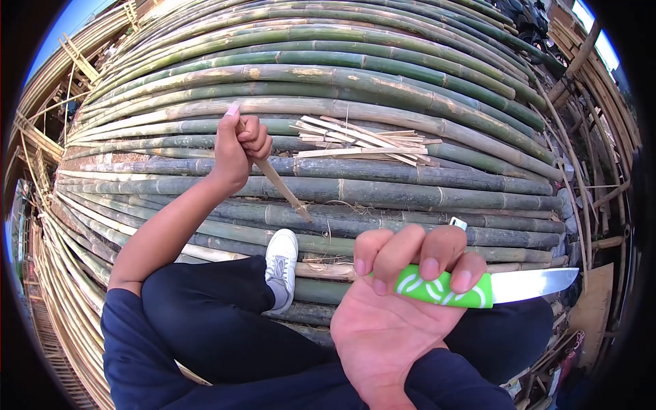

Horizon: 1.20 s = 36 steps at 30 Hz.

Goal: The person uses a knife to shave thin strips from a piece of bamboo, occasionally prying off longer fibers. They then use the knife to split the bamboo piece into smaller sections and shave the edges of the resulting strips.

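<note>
My left hand point(239, 143) is closed around the upper end of a thin bamboo strip point(280, 184), which slants down to the right over the poles. My right hand point(403, 307), palm turned up close to the camera, grips a knife point(447, 287) by its green handle with white curved marks. The knife's bare blade points right. Beyond the hands, a small pile of split bamboo strips point(365, 140) lies across the poles. Fine shavings point(335, 256) are scattered near my white shoe point(281, 266).
Long green bamboo poles point(383, 82) lie side by side beneath me. Stacked pale bamboo point(58, 75) stands at the left. Leaning poles point(591, 164) and a brown board point(593, 307) are on the right. A motorcycle-like dark object point(529, 27) sits at the top right.
</note>
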Tool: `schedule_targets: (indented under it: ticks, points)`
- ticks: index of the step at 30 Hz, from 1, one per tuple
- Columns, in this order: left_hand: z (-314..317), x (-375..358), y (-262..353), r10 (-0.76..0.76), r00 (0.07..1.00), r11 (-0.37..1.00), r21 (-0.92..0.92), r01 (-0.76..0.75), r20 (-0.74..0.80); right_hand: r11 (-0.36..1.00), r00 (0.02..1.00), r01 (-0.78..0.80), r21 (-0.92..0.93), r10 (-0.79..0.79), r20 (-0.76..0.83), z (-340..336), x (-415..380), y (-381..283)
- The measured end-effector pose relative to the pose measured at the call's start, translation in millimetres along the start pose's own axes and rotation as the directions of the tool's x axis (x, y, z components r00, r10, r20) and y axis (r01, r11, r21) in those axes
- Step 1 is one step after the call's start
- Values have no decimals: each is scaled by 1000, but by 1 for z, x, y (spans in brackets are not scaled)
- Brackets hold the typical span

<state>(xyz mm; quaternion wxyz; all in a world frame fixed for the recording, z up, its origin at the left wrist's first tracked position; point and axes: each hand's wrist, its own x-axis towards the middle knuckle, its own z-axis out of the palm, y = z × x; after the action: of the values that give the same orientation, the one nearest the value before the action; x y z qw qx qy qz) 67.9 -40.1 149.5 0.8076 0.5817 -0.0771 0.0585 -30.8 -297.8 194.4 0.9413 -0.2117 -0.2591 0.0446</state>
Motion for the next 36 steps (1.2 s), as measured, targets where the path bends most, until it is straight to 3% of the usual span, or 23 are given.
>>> schedule_targets:
  ticks: [6,14,17,18,19,21,22,23,24,26,29,34,36]
  points:
    - [8,1,-1,-5,998,999,34,3,67,946,963,265,-188,-270,-1,5,9,10]
    - [16,2,-1,-55,986,998,42,49,159,711,799,560,-424,-599,53,15,15,30]
    - [13,3,-1,-100,964,995,15,100,245,799,832,358,-484,-508,-224,-28,25,65]
    - [13,2,0,-114,963,993,23,112,245,803,868,289,-522,-450,-211,-54,28,83]
    - [11,1,-2,-115,963,993,25,112,242,792,891,120,-599,-352,-287,-79,26,102]
    - [7,0,-6,-140,965,990,21,139,224,481,868,-351,-803,-155,-472,-122,11,137]
    - [8,-1,-5,-139,965,990,25,137,221,355,850,-443,-823,-124,-512,-148,-4,160]
    - [9,-1,-5,-123,987,992,40,119,107,217,827,-523,-824,-101,-552,-163,-20,178]
    - [10,-1,-5,-107,994,993,56,107,-10,220,827,-525,-823,-97,-553,-163,-31,185]
    - [11,0,-6,-78,996,994,70,81,-47,24,804,-591,-806,90,-587,-159,-50,199]
    - [12,-4,-12,-54,996,995,80,60,-72,-85,786,-581,-809,198,-585,-157,-65,216]
    - [22,-7,-16,-27,995,995,96,36,-94,-179,841,-447,-876,250,-480,-192,-87,223]
    - [22,-6,-16,-17,995,994,106,28,-96,-209,825,-461,-862,257,-503,-195,-79,226]
